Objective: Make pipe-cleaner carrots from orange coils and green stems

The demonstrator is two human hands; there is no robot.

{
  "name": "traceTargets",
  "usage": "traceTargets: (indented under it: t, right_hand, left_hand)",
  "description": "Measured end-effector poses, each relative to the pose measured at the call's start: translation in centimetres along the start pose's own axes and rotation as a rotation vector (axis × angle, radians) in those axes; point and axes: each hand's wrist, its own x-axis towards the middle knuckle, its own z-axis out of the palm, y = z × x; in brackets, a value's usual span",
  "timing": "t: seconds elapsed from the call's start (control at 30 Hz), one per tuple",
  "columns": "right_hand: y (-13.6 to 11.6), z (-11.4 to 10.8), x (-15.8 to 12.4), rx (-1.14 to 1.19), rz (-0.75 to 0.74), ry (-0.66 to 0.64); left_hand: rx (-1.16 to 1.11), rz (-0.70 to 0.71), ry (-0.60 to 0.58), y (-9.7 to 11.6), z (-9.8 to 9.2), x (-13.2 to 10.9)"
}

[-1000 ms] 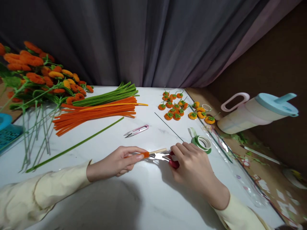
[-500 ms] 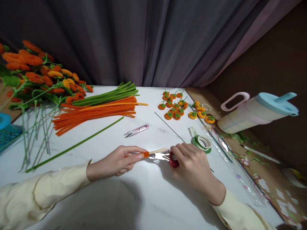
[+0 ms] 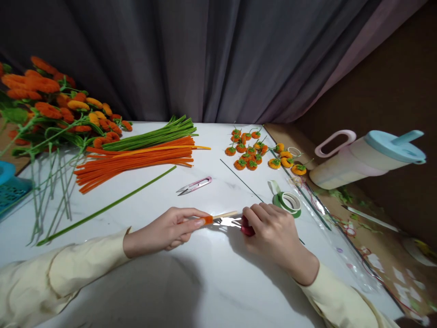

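Pinched between the thumb and fingers of my left hand (image 3: 174, 226) is a short coiled piece of orange pipe cleaner (image 3: 208, 219). A pale wooden stick (image 3: 228, 214) pokes out of it to the right. My right hand (image 3: 271, 234) is closed around the red handles of small metal pliers (image 3: 247, 229). Their shiny jaws point left and reach the orange piece; glare blurs the tips, so I cannot tell how firmly they grip. Just beyond my hands lie pink thread snips (image 3: 194, 186) and a thin dark green wire (image 3: 241, 179), partly hidden by my right hand.
Orange (image 3: 136, 164) and green pipe cleaner bundles (image 3: 153, 135) lie behind at left, near finished orange flowers (image 3: 48, 86). One green pipe cleaner (image 3: 109, 205) lies apart. Small orange flower heads (image 3: 251, 152), tape rolls (image 3: 290, 202) and a tumbler (image 3: 355, 159) are at right.
My right hand has shifted very slightly on the pliers. My left hand and the orange piece look unmoved.
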Motion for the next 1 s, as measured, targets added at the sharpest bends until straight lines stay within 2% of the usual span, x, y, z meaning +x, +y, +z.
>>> traceTargets:
  t: [0.57, 1.0]
  right_hand:
    - [0.38, 0.59, -0.03, -0.024, -0.034, 0.034]
    - [-0.22, -0.07, 0.47, -0.043, 0.001, -0.069]
  left_hand:
    - [0.012, 0.005, 0.01, -0.23, -0.05, -0.06]
    - [-0.019, 0.014, 0.015, -0.05, 0.04, -0.28]
